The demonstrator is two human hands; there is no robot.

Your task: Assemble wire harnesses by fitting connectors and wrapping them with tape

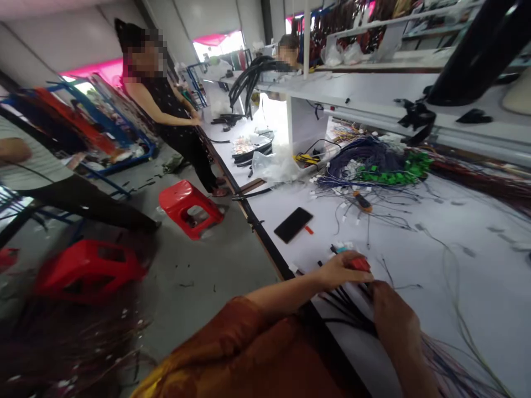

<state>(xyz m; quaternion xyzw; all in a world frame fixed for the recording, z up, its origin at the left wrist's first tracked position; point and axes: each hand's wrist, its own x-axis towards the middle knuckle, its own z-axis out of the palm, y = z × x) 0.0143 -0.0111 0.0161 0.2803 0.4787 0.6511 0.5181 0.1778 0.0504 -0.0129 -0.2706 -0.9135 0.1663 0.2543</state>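
My left hand [342, 269] is curled around a red, block-like piece [360, 263] whose kind I cannot make out. Close beside it, my right hand [394, 312] is closed with bent fingers at the black cables [346, 304], near the red piece. The exact contact of its fingertips is hidden. Beneath both hands, the black cables run over the white table [464, 287] near its dark edge. Small white and light-blue connectors [342, 249] show just beyond my left hand. Thin coloured wires [442, 359] trail to the right of my right wrist.
A dark phone [293, 224] lies ahead on the table. Purple wires [365, 157] with green connectors [398, 172] are heaped farther back, with an orange-black tool [363, 202] nearby. Red stools [191, 209] stand on the floor left. A person [166, 105] stands along the table edge.
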